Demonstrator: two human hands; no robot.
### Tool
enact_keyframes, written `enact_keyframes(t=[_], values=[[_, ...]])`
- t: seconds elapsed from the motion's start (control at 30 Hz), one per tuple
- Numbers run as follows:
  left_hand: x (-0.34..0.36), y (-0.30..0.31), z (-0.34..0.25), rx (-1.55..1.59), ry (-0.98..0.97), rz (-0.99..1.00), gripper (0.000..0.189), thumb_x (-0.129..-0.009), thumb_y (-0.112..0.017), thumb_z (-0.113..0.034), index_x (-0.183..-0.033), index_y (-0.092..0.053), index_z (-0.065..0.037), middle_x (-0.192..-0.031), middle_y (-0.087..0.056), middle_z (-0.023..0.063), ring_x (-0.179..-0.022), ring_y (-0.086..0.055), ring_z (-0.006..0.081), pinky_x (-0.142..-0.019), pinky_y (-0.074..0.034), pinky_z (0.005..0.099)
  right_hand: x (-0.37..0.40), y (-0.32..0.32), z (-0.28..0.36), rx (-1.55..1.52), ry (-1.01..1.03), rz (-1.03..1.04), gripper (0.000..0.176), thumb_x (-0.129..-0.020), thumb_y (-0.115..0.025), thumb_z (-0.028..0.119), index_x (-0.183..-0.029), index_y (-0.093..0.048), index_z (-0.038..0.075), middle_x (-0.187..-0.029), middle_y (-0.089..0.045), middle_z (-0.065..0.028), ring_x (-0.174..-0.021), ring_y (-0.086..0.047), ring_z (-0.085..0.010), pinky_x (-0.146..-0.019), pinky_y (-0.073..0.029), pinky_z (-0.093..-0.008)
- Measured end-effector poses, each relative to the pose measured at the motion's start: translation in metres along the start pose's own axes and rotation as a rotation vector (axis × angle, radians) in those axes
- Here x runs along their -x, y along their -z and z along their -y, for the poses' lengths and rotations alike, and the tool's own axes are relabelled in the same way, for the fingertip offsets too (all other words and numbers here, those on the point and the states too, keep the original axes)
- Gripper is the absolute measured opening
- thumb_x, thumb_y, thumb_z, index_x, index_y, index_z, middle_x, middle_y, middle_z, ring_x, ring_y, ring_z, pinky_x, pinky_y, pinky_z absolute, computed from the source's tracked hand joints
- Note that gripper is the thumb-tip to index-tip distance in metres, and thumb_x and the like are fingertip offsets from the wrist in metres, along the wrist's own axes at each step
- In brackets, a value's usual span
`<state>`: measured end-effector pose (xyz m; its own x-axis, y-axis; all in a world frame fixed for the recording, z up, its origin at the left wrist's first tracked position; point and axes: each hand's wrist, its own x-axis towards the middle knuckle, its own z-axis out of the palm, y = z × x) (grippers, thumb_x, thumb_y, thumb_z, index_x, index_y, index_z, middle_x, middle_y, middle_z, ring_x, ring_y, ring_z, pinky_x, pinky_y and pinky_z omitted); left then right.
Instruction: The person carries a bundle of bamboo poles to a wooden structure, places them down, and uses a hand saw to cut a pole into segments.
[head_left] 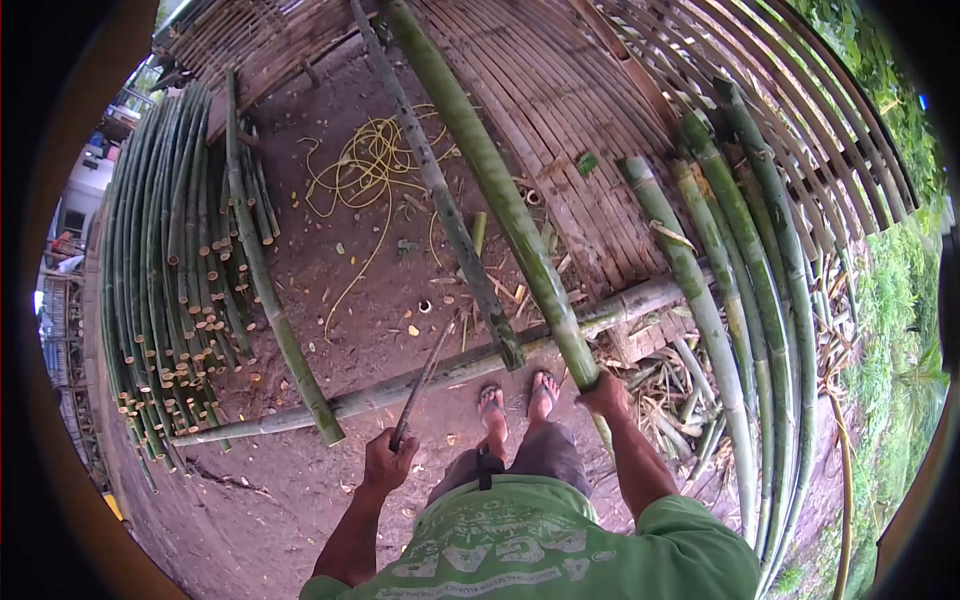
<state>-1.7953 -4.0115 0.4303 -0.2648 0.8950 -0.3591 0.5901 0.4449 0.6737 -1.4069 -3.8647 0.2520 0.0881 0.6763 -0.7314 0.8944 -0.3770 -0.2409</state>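
My left hand [389,461] is closed round the handle of a machete [424,376], its long narrow blade pointing forward and slightly right. My right hand [606,396] grips a thick green bamboo pole [500,200] close to its near end. This pole slants away to the top of the view and lies across a horizontal bamboo pole [440,372] in front of my feet. To its left, a thinner dark bamboo pole [445,195] also rests over the horizontal one. Another green bamboo pole [268,285] lies further left.
A big stack of cut bamboo poles [165,260] stands at the left. More long poles [770,270] lean at the right, beside bamboo scraps [690,410]. A tangled yellow rope [375,165] lies on the dirt. A slatted bamboo platform [560,130] is ahead.
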Motion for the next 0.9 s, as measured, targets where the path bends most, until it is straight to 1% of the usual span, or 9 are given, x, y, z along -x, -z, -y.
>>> enact_keyframes(t=[0.13, 0.23, 0.33, 0.37, 0.4, 0.43, 0.6, 0.73, 0.9], values=[[-0.004, 0.009, -0.019, 0.03, -0.071, -0.062, 0.037, -0.083, -0.07, -0.036, -0.084, -0.059, -0.001, -0.058, -0.054, 0.0056, -0.053, -0.05, 0.0139, -0.052, -0.043, 0.0314, 0.015, 0.056, 0.088, -0.697, 0.445, -0.704, 0.074, -0.059, -0.086, 0.024, -0.122, -0.052, 0.004, -0.107, -0.064, -0.0158, -0.097, -0.062, -0.0318, -0.085, -0.05, -0.0371], [0.0, 0.025, -0.034, -0.003, -0.01, -0.08, 0.036, -0.081, -0.072, -0.037, -0.084, -0.059, -0.003, -0.057, -0.051, 0.0043, -0.053, -0.048, 0.0135, -0.051, -0.042, 0.0312, 0.034, 0.02, 0.026, -0.393, 0.59, -0.748, 0.086, -0.055, -0.088, 0.023, -0.128, -0.046, 0.004, -0.118, -0.056, -0.0179, -0.108, -0.055, -0.0337, -0.092, -0.046, -0.0412], [0.009, 0.026, -0.028, -0.027, 0.009, -0.094, 0.038, -0.081, -0.072, -0.038, -0.083, -0.059, -0.003, -0.057, -0.051, 0.0039, -0.054, -0.049, 0.0128, -0.052, -0.042, 0.0306, 0.024, -0.081, -0.103, -0.036, 0.214, -0.395, 0.13, -0.04, -0.093, 0.039, -0.145, -0.024, 0.006, -0.137, -0.042, -0.025, -0.126, -0.042, -0.0388, -0.102, -0.036, -0.0506], [0.013, 0.024, -0.029, -0.006, 0.03, -0.103, 0.038, -0.082, -0.072, -0.038, -0.082, -0.058, -0.002, -0.057, -0.051, 0.0054, -0.053, -0.049, 0.0153, -0.053, -0.043, 0.0319, 0.012, -0.107, -0.134, -0.103, 0.137, -0.216, 0.123, -0.041, -0.095, 0.038, -0.14, -0.031, 0.007, -0.126, -0.053, -0.0183, -0.114, -0.053, -0.0312, -0.097, -0.041, -0.0472], [0.013, 0.022, -0.03, -0.023, 0.022, -0.113, 0.039, -0.082, -0.071, -0.039, -0.082, -0.058, -0.002, -0.057, -0.051, 0.0061, -0.053, -0.049, 0.0166, -0.053, -0.043, 0.0328, -0.022, -0.154, -0.179, -0.778, 0.106, 0.172, 0.109, -0.04, -0.096, 0.032, -0.13, -0.041, 0.003, -0.106, -0.063, -0.0129, -0.095, -0.061, -0.0254, -0.083, -0.05, -0.0412], [0.016, 0.021, -0.031, -0.041, 0.016, -0.117, 0.039, -0.082, -0.071, -0.039, -0.082, -0.058, -0.002, -0.057, -0.051, 0.0068, -0.052, -0.05, 0.018, -0.053, -0.043, 0.0337, -0.052, -0.201, -0.212, -0.663, 0.186, 0.085, 0.09, -0.041, -0.095, 0.025, -0.115, -0.049, 0.002, -0.089, -0.066, -0.007, -0.079, -0.061, -0.0191, -0.07, -0.053, -0.0364], [0.016, 0.015, -0.033, -0.065, 0.02, -0.087, 0.043, -0.083, -0.068, -0.043, -0.082, -0.058, -0.001, -0.059, -0.052, 0.0103, -0.055, -0.051, 0.0225, -0.055, -0.043, 0.0368, -0.007, -0.151, -0.16, -0.19, -0.042, 0.11, 0.07, -0.045, -0.09, 0.033, -0.105, -0.063, 0.01, -0.097, -0.07, -0.0085, -0.086, -0.066, -0.0242, -0.077, -0.053, -0.038], [0.013, 0.01, -0.033, -0.098, 0.055, -0.045, 0.043, -0.084, -0.066, -0.043, -0.081, -0.058, -0.001, -0.06, -0.052, 0.0111, -0.056, -0.052, 0.0236, -0.057, -0.044, 0.038, 0.001, -0.137, -0.141, -0.267, -0.014, 0.072, 0.066, -0.046, -0.091, 0.034, -0.102, -0.067, 0.009, -0.094, -0.071, -0.0109, -0.085, -0.068, -0.0254, -0.078, -0.053, -0.0375], [0.011, 0.011, -0.036, -0.05, -0.001, -0.038, 0.041, -0.084, -0.067, -0.041, -0.081, -0.058, -0.001, -0.06, -0.053, 0.0109, -0.055, -0.052, 0.0225, -0.056, -0.044, 0.0368, 0.047, -0.021, -0.036, -0.214, 0.105, -0.056, 0.06, -0.053, -0.085, 0.035, -0.099, -0.066, 0.001, -0.092, -0.069, -0.0162, -0.082, -0.067, -0.0278, -0.077, -0.054, -0.0379]])
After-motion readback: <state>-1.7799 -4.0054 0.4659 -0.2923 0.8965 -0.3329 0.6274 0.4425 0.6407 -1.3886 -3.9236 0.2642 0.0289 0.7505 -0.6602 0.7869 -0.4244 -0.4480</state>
